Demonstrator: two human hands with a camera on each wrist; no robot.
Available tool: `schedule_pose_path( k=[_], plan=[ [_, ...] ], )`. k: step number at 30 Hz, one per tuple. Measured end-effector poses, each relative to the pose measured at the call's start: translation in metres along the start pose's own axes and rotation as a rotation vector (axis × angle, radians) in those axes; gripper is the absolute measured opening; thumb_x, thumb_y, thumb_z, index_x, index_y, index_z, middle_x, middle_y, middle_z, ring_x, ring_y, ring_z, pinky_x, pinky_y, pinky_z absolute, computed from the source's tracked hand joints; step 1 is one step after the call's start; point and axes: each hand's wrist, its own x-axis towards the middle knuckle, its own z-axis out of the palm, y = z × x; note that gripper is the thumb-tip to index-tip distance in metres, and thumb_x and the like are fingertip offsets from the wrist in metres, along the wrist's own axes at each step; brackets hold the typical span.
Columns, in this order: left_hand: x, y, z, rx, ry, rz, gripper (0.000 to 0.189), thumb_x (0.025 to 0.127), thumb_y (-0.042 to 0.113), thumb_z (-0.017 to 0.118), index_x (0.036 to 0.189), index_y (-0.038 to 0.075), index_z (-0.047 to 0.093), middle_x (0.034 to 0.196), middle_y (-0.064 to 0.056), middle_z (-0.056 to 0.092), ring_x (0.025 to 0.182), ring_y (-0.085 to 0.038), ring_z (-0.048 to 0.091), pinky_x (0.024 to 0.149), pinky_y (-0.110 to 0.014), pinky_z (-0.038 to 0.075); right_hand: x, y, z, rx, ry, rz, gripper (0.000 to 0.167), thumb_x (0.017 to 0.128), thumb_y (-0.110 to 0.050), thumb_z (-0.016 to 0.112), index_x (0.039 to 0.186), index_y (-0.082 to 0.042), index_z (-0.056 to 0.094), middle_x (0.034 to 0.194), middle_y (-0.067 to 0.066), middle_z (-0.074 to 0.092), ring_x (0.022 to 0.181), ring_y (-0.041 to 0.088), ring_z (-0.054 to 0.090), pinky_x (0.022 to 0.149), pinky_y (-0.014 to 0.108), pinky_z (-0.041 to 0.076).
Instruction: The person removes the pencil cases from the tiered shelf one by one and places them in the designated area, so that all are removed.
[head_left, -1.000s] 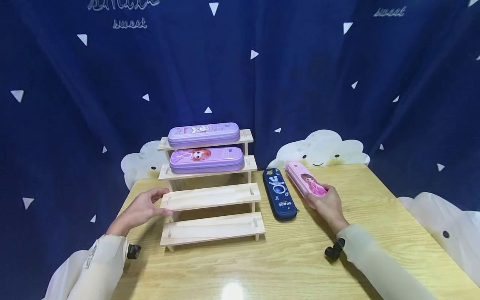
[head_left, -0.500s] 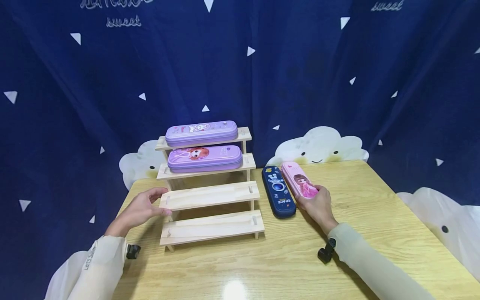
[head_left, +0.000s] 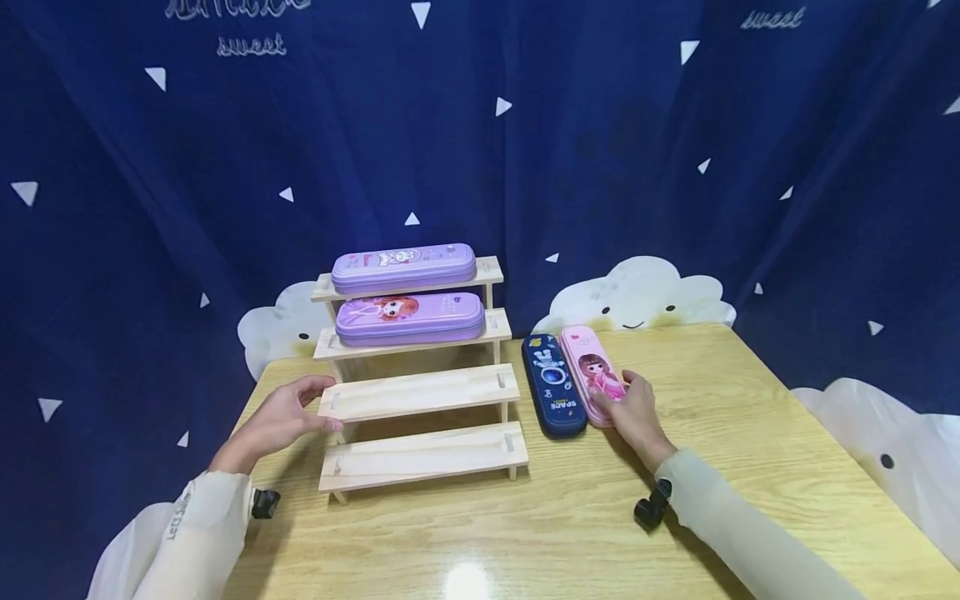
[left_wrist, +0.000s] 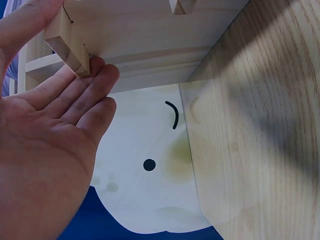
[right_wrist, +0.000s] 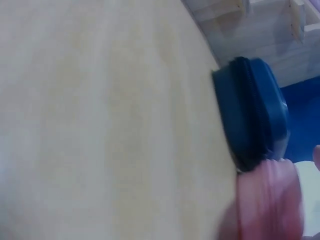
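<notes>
On the left, my left hand (head_left: 288,417) holds the end of the third step down on a wooden step rack (head_left: 420,395). In the left wrist view its fingers (left_wrist: 95,95) lie against a wooden end piece, with the thumb on the other side. My right hand (head_left: 633,417) is over the near right part of a pink pencil case (head_left: 581,346) printed with a girl; the thumb lies over its top. That case lies flat, side by side with a dark blue space pencil case (head_left: 553,387). The right wrist view is blurred and shows the two cases touching.
A lilac pencil case (head_left: 405,267) lies on the rack's top step, and a purple one (head_left: 420,318) on the step below. The wooden table (head_left: 450,533) reaches back to a dark blue curtain (head_left: 600,150) with white clouds.
The pink pencil case has moved left against the blue one, carried by my right hand. The right thumb has shifted from its left side onto its top. My left hand stays put.
</notes>
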Motion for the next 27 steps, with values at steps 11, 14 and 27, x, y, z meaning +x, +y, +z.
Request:
schedule_pose_path(
  k=[11,14,27],
  plan=[
    [0.0,-0.004,-0.001,0.007,0.016,0.018,0.071,0.078,0.017,0.088,0.134,-0.009,0.054,0.136,-0.027,0.061,0.136,-0.047,0.052,0.11,-0.022,0.043,0.022,-0.045,-0.05,0.14,0.093,-0.203,0.092,0.094,-0.022,0.07,0.158,0.007,0.01,0.163,0.03,0.024,0.152,0.044,0.026,0.127,0.053,0.022],
    [-0.001,-0.004,-0.001,0.0,0.011,0.026,0.071,0.078,0.018,0.088,0.134,-0.009,0.054,0.134,-0.026,0.062,0.135,-0.046,0.053,0.104,-0.012,0.04,0.026,-0.065,-0.066,0.233,0.105,-0.306,0.089,0.093,-0.016,0.071,0.158,0.006,0.013,0.163,0.027,0.026,0.153,0.042,0.026,0.128,0.052,0.02],
    [-0.002,-0.002,-0.001,0.011,0.006,0.025,0.071,0.078,0.02,0.088,0.135,-0.006,0.055,0.135,-0.024,0.063,0.134,-0.044,0.055,0.107,-0.028,0.046,0.036,-0.198,-0.078,0.345,-0.061,-0.741,0.072,0.091,-0.012,0.071,0.153,-0.001,0.035,0.156,0.021,0.043,0.148,0.031,0.039,0.127,0.045,0.026]
  ],
)
